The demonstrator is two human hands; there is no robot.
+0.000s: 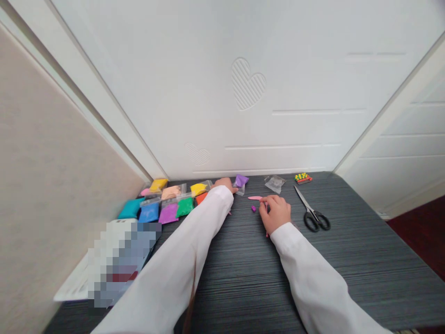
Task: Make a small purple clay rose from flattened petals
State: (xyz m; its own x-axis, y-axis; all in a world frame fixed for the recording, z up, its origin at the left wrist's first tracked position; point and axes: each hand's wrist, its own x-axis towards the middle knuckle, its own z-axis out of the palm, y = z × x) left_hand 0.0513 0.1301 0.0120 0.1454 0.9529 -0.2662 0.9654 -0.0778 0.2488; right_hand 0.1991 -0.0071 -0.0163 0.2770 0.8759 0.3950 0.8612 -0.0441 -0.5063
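My left hand [224,184] reaches to the back of the table, fingers mostly closed, at the clear edge of a small bag of purple clay [242,180]. The white sleeve hides part of that hand. My right hand [278,212] is curled low over the table. From its fingertips a pink modelling knife [255,198] points left; more pink plastic shows between the fingers and below the hand. A small dark purple lump of clay [253,209] lies just left of the right hand.
Bags of coloured clay, such as the green bag [185,207] and blue bag [149,212], lie at left. Black-handled scissors [314,215], a clear bag [275,183] and a small red, yellow and green piece [303,178] are at right. A white door [299,83] rises behind the table.
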